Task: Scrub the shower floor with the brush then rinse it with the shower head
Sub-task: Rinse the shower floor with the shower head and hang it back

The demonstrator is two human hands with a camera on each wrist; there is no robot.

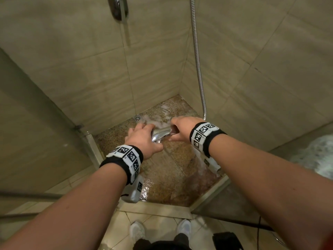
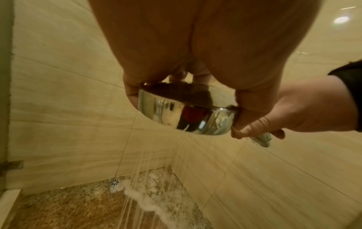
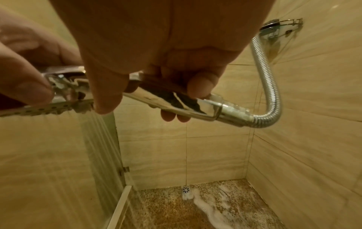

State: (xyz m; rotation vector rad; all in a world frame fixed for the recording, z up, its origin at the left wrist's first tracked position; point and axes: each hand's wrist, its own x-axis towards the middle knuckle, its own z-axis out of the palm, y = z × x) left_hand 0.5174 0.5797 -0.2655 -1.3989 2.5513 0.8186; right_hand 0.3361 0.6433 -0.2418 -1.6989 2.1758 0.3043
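A chrome shower head [image 1: 161,135] hangs over the wet, speckled brown shower floor [image 1: 171,177], held by both hands. My left hand [image 1: 144,131] curls over the round head [image 2: 186,113]. My right hand [image 1: 177,130] grips the handle [image 3: 166,99]. The perforated spray face [image 3: 49,108] points down and thin streams of water [image 2: 141,178] fall from it. White foam [image 2: 141,199] lies in a band running from the round drain [image 1: 137,118] across the floor. No brush is in view.
The ribbed metal hose [image 1: 198,69] runs up the right wall corner to a fitting under a corner shelf [image 3: 282,29]. A mixer tap [image 1: 118,8] sits high on the back wall. A glass door [image 1: 36,123] stands left. My shoes [image 1: 137,231] stand outside the raised sill [image 1: 153,209].
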